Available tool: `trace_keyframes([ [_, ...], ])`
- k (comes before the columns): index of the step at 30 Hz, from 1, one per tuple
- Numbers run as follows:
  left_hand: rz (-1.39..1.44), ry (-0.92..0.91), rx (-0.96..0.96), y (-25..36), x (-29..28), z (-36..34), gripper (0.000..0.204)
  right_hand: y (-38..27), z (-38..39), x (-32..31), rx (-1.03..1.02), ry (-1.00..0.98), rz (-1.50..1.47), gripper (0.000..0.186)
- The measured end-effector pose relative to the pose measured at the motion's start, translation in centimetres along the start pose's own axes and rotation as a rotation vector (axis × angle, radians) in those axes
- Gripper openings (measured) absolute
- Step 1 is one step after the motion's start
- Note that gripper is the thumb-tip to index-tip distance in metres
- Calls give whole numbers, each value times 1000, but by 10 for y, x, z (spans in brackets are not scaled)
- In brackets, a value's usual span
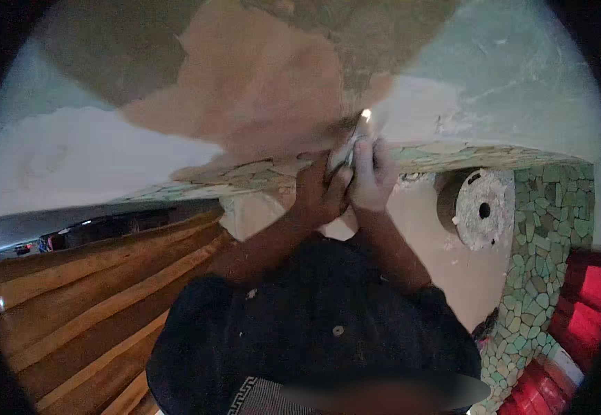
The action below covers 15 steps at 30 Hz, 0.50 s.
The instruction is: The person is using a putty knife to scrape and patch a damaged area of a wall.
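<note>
In front of me is a wall [266, 76] with smooth white, brownish and grey-green patches. Both of my arms reach up to it, and my hands are together on a trowel. Its pale metal blade [366, 119] lies close against the wall surface and catches a bright glint near its tip. My left hand [322, 192] is closed, with bent fingers at the lower part of the tool. My right hand [371, 173] is closed just to the right, its fingers pointing up along the blade. The handle is hidden by my hands.
To the left hang brown folds of a curtain [107, 297]. At the right is a round whitish drum-like object [483, 207] with a dark central hole. Beyond it runs a green stone-patterned surface [535, 256], with red objects [584, 297] at the far right.
</note>
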<state>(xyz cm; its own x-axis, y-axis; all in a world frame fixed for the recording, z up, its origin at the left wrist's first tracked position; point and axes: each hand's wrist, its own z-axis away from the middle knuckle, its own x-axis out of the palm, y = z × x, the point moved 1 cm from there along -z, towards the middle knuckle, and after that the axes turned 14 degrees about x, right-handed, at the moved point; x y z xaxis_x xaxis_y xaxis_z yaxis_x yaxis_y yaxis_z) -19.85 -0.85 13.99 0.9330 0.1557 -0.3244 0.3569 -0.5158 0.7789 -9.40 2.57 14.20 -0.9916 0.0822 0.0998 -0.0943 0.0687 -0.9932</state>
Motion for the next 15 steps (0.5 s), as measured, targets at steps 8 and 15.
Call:
trace_keyframes([
  [8,-24,12,-110,-1,-2,25,37,19,16,2,171,-80,-6,26],
  [15,-85,-84,-115,-5,-13,29,34,28,25,1,287,-96,162,28],
])
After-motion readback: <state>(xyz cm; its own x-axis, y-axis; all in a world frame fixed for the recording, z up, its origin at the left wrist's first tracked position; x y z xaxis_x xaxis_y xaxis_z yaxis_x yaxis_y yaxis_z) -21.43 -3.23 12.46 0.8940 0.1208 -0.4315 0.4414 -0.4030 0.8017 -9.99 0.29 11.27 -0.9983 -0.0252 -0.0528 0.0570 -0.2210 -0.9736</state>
